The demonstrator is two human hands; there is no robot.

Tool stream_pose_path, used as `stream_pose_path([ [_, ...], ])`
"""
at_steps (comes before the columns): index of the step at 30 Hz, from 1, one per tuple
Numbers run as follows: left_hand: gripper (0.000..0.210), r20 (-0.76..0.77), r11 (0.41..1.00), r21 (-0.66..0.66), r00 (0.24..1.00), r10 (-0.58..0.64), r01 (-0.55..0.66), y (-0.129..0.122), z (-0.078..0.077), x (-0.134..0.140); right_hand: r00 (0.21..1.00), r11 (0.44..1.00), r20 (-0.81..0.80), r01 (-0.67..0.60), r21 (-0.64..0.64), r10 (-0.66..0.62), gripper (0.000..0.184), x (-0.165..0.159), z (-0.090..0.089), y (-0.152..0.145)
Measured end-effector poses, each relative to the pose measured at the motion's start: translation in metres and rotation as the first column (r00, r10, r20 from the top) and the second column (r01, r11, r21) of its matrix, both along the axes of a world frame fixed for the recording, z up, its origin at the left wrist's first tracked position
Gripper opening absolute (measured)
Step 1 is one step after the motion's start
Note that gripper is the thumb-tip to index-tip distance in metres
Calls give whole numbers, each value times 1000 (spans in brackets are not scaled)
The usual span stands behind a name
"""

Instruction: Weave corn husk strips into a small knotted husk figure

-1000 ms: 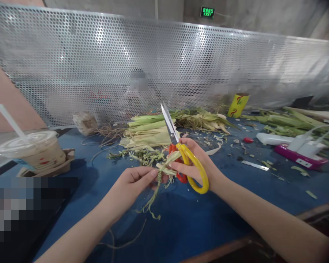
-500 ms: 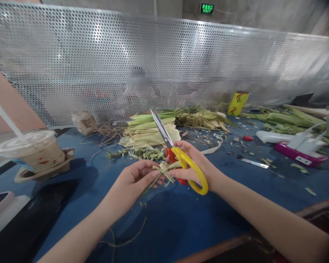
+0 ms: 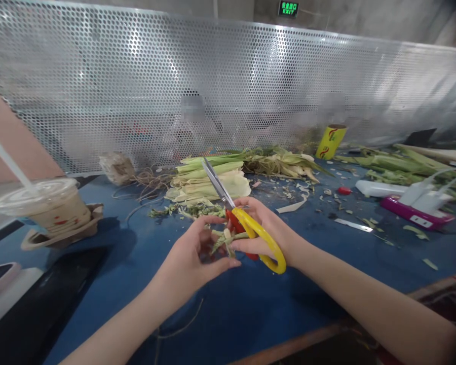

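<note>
My right hand (image 3: 264, 230) holds a pair of scissors (image 3: 247, 218) with yellow and red handles. The closed blades point up and to the left. Thumb and fingers of the same hand also pinch one end of a small plaited corn husk piece (image 3: 227, 242). My left hand (image 3: 195, 253) is at the piece's other side, its thumb lifted off and its fingers spread behind; whether those fingertips touch the husk is hidden. A stack of pale green corn husks (image 3: 209, 180) lies just beyond both hands, with small green plaited scraps (image 3: 203, 210) before it.
On the blue table (image 3: 220, 314) stand an iced drink cup (image 3: 57, 213) at left and a yellow tube (image 3: 330, 142) at the back. Twine (image 3: 152, 180) lies by the husks. A bare blade (image 3: 353, 225) and a purple power strip (image 3: 416, 213) lie right. Perforated metal (image 3: 228, 76) rises behind.
My left thumb has come off the husk piece and moved down and right, opening the hand. The piece has turned in my right hand, and the scissors have shifted slightly left.
</note>
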State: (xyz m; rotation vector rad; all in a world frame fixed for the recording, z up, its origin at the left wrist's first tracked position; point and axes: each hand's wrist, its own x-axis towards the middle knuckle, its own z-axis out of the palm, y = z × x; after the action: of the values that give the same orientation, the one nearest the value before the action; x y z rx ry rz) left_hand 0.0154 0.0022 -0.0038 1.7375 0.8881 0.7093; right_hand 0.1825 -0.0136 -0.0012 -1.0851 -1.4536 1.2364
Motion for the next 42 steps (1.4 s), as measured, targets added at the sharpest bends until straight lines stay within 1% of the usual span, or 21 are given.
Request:
stream_pose_path([
  [3,41,14,999,-17,999,41,-40,-1,-1,3,999,1000,-42,-30,7,31,55,-1,-1,0],
  [7,44,5,998,-47,999,47,-46,0,0,3,998,999,-50,-23,35,24,54,2,-1,0],
  [11,43,-67,998,-7,996,62,-63,3,-3,1,998,998,18,-58,37,58,54,5,0,-1],
  [15,32,-146,998,34,988,54,-49,3,-4,0,995,996,66,-81,24,80,56,5,-2,-1],
  [19,22,-185,996,91,982,34,-18,0,2,-2,997,998,46,-58,34,57,55,6,-4,1],
  [22,20,-204,991,129,979,5,22,-1,6,-3,999,999,42,-32,43,31,54,10,-5,3],
  [24,21,-188,994,102,982,-21,41,-1,8,-4,998,998,50,-43,54,41,56,13,-6,4],
  [27,17,-92,998,-32,994,-57,54,-1,8,-3,998,997,37,-61,56,59,57,14,-7,5],
  [29,13,-38,989,-128,996,-81,75,-2,6,-2,998,996,28,-63,56,62,58,13,-8,5],
  [31,13,-35,984,-158,996,-86,79,-3,5,0,997,996,30,-70,62,68,58,12,-8,4],
  [33,20,-73,991,-116,995,-71,62,-3,5,0,997,995,38,-76,63,73,56,12,-8,3],
  [35,25,-115,998,-46,992,-57,52,-4,5,1,996,995,37,-81,56,79,54,12,-7,3],
  [39,26,-241,995,64,969,-59,76,-5,4,0,996,994,18,-91,59,90,54,12,-4,1],
  [42,27,-312,992,102,949,-39,74,-5,1,-1,995,994,-8,-101,45,101,56,9,-2,0],
])
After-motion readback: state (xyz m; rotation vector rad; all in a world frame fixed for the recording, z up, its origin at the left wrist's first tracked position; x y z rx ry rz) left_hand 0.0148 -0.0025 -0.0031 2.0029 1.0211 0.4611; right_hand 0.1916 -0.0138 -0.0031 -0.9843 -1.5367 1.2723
